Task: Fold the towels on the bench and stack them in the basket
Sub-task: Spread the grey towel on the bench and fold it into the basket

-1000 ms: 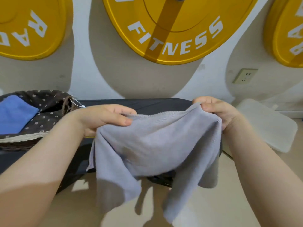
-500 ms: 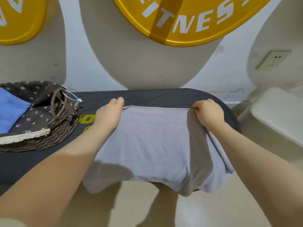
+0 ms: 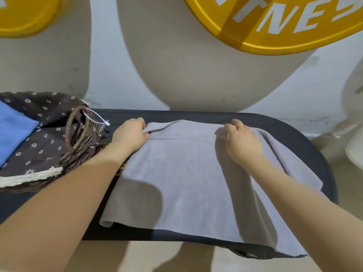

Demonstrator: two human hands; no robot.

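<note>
Wicker, dark brown, that's the basket sitting at the far left of the table. It's got a brown liner with little white flowers and a cream lace trim along the near rim, and a folded blue towel is already lying inside it. A white tag loop hangs off the basket's handle on the side facing the towel work.

Just right of the basket comes the left hand. Its grip is closed in a pinch: fingers curled over, holding the far left corner of the grey towel, with a bit of the edge lifted into a small fold.

The grey towel itself is spread mostly flat across the middle of the black padded table, its near edge running along the table's front and its right side rumpled, with the near right corner hanging over the front edge.

Further right, the right hand is on the towel's far right part, thumb and fingers pinched on a raised tuck of cloth, so that grip is closed on the towel too. There's a ring on one finger.

Behind it all, yellow weight plates hang on the wall.
</note>
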